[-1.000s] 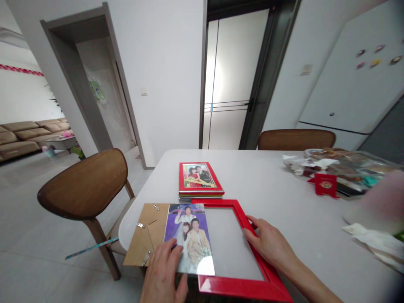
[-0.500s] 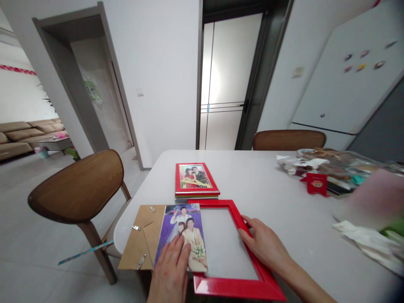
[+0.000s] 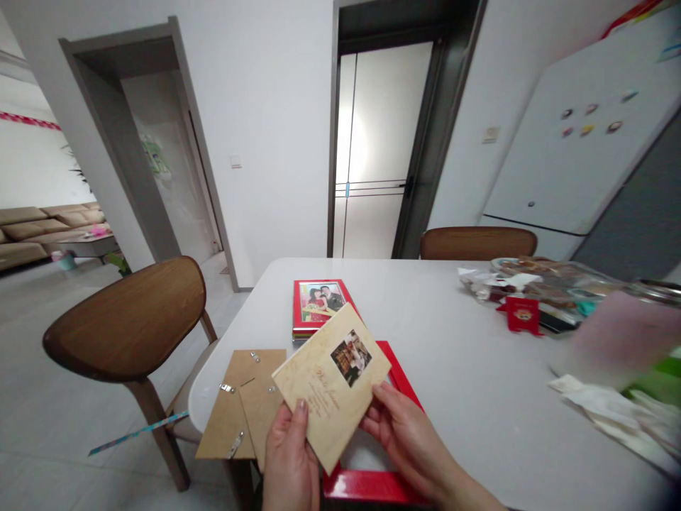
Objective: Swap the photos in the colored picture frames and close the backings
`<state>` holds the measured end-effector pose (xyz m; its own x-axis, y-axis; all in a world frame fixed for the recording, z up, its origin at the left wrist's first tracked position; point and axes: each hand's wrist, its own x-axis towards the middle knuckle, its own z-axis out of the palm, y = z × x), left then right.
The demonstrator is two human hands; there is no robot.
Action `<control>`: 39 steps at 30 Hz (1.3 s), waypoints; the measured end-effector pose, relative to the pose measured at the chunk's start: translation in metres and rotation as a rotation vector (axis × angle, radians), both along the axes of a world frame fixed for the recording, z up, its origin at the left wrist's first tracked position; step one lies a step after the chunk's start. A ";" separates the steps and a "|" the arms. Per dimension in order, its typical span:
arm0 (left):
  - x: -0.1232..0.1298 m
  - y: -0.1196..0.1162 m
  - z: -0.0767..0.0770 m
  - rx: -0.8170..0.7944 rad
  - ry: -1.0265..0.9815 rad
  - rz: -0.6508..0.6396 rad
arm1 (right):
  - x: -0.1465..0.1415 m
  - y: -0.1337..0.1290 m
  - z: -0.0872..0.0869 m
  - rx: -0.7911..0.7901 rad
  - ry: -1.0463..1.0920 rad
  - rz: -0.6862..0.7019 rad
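Cream, thin and rectangular, the printed card (image 3: 330, 390) was up in both hands, above the near edge of the white table (image 3: 457, 397), toward its left corner. Progress, as far as visible: the red glossy picture frame (image 3: 405, 376) lay open w/ its backing off, and the brown fibreboard backing w/ metal clips (image 3: 220, 426) sat separately to its L, by the table's near-left corner and partly past the edge. Not done: card out of the frame, backing not on; whether glass was in the opening, couldn't tell, as card + hands hid much of it. L hand (image 3: 290, 454) was closed on the card's lower-left side, thumb on the front; R hand (image 3: 407, 436) pinched the R side, thumb near the edge, other fingers mostly behind. Card looked flat and uncreased, tilted approx. diagonally, one corner pointing down twd the person. Its face had a faint marbled tint, a small dark-toned pic in the upper R part and brownish script plus smaller lines lower L, too small to read; no. of layers unclear. Just beyond, twd the far edge, lay a stack of framed photos w/ a red-rimmed one on top (image 3: 302, 316), partly covered by the card from this angle.
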<state>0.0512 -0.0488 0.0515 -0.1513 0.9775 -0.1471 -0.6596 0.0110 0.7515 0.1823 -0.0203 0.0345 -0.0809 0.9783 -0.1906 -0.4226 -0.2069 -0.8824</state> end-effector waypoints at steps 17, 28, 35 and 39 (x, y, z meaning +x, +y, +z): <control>-0.011 0.006 -0.066 0.625 1.519 -0.359 | 0.058 0.052 -0.011 0.031 -0.486 0.153; -0.008 0.008 -0.043 0.561 1.637 -0.437 | 0.053 0.054 -0.008 0.258 -1.489 0.019; -0.003 0.010 -0.032 0.493 1.615 -0.388 | 0.047 0.051 -0.011 0.230 -1.855 0.038; -0.053 0.006 -0.034 0.490 1.677 -0.425 | 0.048 0.047 -0.011 0.267 -1.826 0.022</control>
<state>-0.0014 -0.0430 0.0173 0.4278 0.8881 0.1682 0.7180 -0.4469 0.5337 0.2299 0.0270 0.0235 0.0111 0.9953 0.0959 0.9819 0.0073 -0.1893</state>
